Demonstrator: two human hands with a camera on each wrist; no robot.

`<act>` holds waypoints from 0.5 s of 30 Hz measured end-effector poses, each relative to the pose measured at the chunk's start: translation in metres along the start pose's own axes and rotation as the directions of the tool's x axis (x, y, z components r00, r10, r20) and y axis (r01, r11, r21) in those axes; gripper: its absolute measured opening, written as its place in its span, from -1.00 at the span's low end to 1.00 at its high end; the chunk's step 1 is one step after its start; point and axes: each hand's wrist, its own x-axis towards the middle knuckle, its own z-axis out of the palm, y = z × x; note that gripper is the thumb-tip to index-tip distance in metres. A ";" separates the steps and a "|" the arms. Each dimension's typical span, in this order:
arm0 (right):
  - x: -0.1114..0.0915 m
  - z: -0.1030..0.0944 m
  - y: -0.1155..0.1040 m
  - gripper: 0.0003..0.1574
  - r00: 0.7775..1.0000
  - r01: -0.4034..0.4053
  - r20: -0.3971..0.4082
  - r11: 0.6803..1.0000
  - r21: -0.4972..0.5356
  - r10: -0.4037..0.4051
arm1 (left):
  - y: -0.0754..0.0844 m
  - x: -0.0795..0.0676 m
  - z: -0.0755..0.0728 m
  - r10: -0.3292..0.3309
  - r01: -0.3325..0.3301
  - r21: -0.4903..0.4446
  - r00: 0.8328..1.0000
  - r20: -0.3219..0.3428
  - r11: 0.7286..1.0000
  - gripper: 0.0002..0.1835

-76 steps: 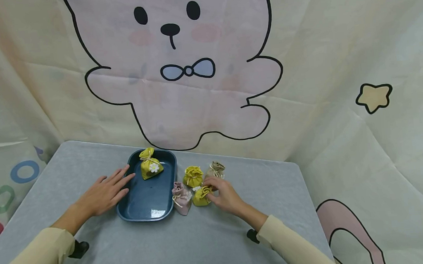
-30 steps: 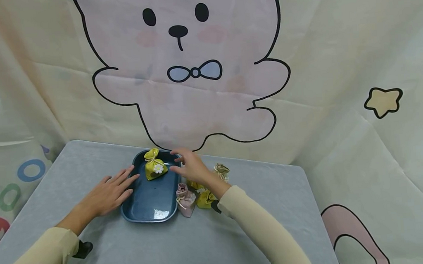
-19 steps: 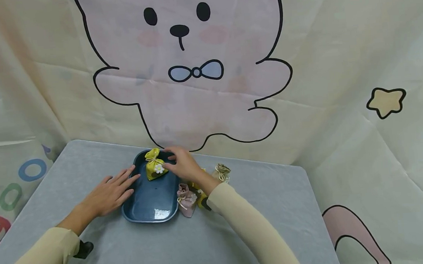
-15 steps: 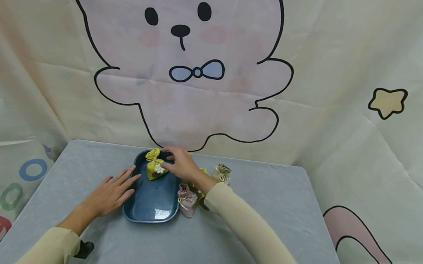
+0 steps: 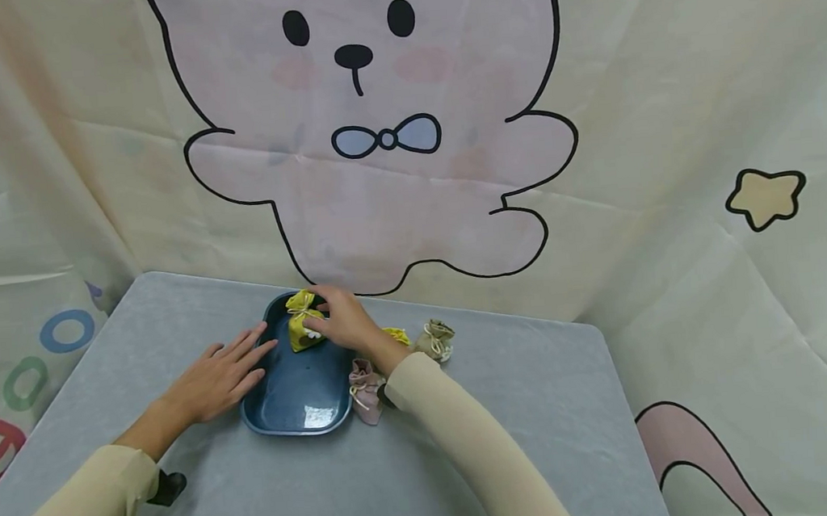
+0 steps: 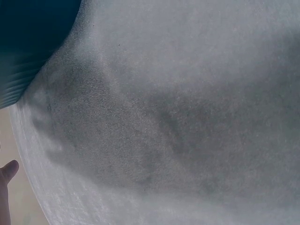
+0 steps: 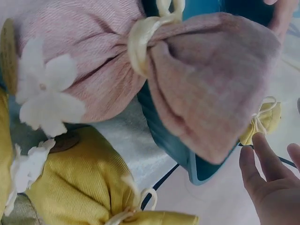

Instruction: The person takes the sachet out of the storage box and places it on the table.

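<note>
A blue tray (image 5: 297, 405) holds one yellow drawstring pouch (image 5: 304, 331) with a white flower, upright at its far end. My right hand (image 5: 349, 320) reaches over the tray's right side, thumb and fingers spread about that pouch. In the right wrist view these fingers (image 7: 267, 164) are loosely bent beside the yellow pouch (image 7: 269, 117), without plainly gripping it. My left hand (image 5: 212, 379) lies with straight fingers at the tray's left rim. In the left wrist view only the tray's outer wall (image 6: 37, 42) and a fingertip (image 6: 10, 171) show.
Right of the tray stand a pink pouch (image 5: 366, 391), a yellow pouch (image 5: 398, 336) and a beige pouch (image 5: 435, 340). My right forearm partly covers them. Behind the grey table (image 5: 257, 497) hangs a printed cloth (image 5: 628, 111).
My right hand has left the yellow pouch outside the tray and moved left and away to the one inside. It has crept closer over the last half second. My left hand stays put.
</note>
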 end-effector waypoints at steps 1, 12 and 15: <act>0.001 0.001 0.000 -0.27 1.000 0.000 0.005 1.000 0.009 0.000 | 0.000 0.000 0.000 -0.002 0.002 0.001 1.000 0.000 1.000 -0.40; 0.014 0.012 0.003 -0.27 1.000 -0.018 0.005 0.999 -0.047 0.018 | -0.001 -0.001 0.002 -0.001 0.001 -0.002 1.000 -0.012 1.000 -0.40; 0.018 0.016 0.005 -0.27 1.000 -0.028 0.001 0.998 -0.063 0.028 | -0.001 -0.001 0.002 0.002 -0.002 -0.001 1.000 -0.018 1.000 -0.40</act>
